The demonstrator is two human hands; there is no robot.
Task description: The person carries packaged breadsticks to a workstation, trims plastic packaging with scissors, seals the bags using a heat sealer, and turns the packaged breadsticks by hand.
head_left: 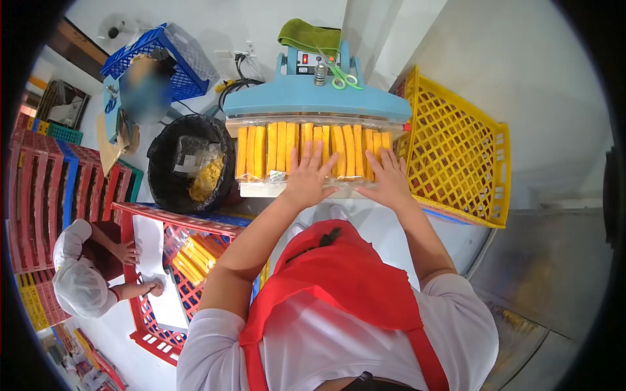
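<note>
A row of clear plastic packs of yellow sticks [261, 150] lies side by side on the pale ledge of a blue bag sealer [313, 98]. The packs' upper ends reach under the sealer's long bar. My left hand [308, 179] rests on the middle packs, fingers spread and palm down. Farther right, my right hand [390, 180] lies with spread fingers over the packs at that end. Neither hand grips anything. Green-handled scissors [344, 79], a small metal spring-like piece [320, 73] and a folded green cloth [310, 37] sit on top of the sealer.
At right stands a yellow crate [456, 143]. A black-lined bin [156, 156] with yellow scraps is left of the sealer. Below it, a red crate [134, 306] holds packs; a co-worker [81, 280] reaches into it. Stacked crates [49, 195] line the far left.
</note>
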